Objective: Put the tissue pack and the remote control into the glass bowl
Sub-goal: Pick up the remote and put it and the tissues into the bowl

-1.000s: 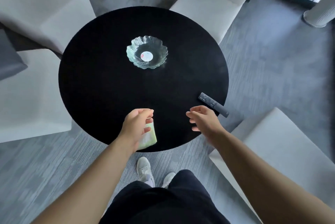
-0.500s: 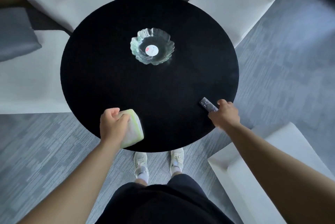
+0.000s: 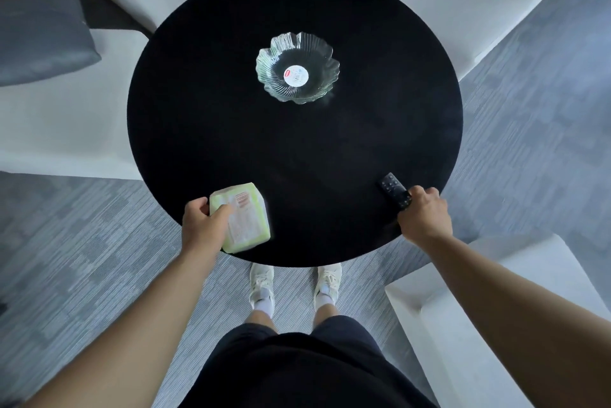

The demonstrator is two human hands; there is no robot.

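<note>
Head view, hands gripping tissue pack [image 3: 243,220], remote [image 3: 395,190]

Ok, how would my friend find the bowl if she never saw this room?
Look at the round black table between the white seats. The bowl sits alone on its far half, away from both hands. It is the only see-through thing: ribbed glass with a wavy rim and a round white sticker in the middle.

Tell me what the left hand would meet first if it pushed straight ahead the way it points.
Nothing close: the left hand, holding the tissue pack, faces bare black table; the glass bowl probably lies right of that line.
</note>
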